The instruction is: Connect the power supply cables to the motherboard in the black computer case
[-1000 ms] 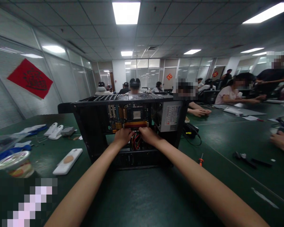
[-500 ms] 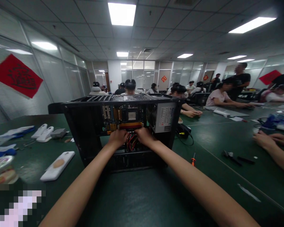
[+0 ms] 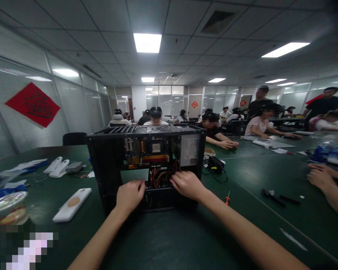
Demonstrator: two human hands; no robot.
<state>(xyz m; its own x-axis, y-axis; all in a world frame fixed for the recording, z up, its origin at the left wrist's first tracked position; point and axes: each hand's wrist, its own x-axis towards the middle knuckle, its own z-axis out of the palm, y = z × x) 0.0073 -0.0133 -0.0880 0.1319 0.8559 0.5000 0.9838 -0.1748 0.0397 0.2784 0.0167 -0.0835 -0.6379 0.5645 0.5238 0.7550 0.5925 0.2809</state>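
In front of me, an open-sided black metal computer case [image 3: 97, 168] is standing on the dark green tabletop [image 3: 163, 240]. The left hand [image 3: 130, 195], loosely curled, is hovering near its lower rail [image 3: 161, 189]; the right hand [image 3: 188, 184], fingers half bent, is lingering beside red, yellow and black cables [image 3: 155, 177]. I cannot tell whether either is gripping anything.

Dark green tabletop [image 3: 169, 240] bearing, at centre, an open black computer case [image 3: 109, 161]. Left: a lidded plastic cup [image 3: 8, 210], a white slab with a tan disc [image 3: 72, 205], a small grey box [image 3: 74, 167]. Right: an orange-handled screwdriver [image 3: 227, 200], a black cabled unit [image 3: 216, 165], black strap-like pieces [image 3: 274, 198], a thin pale strip [image 3: 293, 239].
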